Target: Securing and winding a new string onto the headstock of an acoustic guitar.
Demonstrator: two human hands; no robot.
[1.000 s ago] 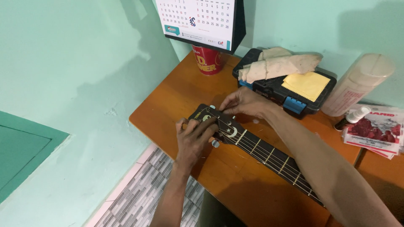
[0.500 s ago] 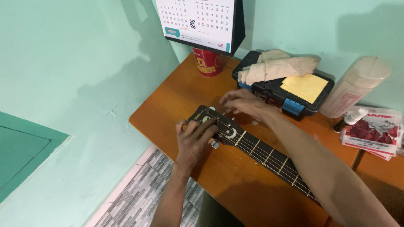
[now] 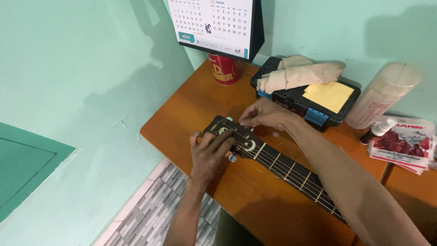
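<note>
One guitar lay across the orange-brown wooden table (image 3: 182,114), its black headstock (image 3: 232,136) near the table's front-left edge and its dark neck (image 3: 291,175) running away toward the lower right under the person's right forearm. Two hands worked at the headstock: the left hand (image 3: 209,155) lay over its near side, fingers curled around the edge and pressing on the tuners there, while the right hand (image 3: 266,114) pinched narrowly at a tuning peg on the far side, thumb and fingertips drawn close together on it. The headstock was glossy black with a pale crescent and small round inlays; several thin strings ran down the neck over pale fret bars, and one silvery peg (image 3: 232,158) stuck out just beside the left hand. Just behind the right hand sat one black case with blue latches (image 3: 314,114), carrying one rolled beige cloth (image 3: 300,75) and one flat yellow cloth (image 3: 328,95). One red cup (image 3: 224,69) stood at the back under one desk calendar (image 3: 218,23). At the right stood one pale cylindrical bottle (image 3: 382,98), one small spray bottle (image 3: 375,131), and one stack of red-and-white printed packets (image 3: 403,143). Mint-green walls (image 3: 82,91) closed in the table, with grey tiled floor (image 3: 150,214) below.
</note>
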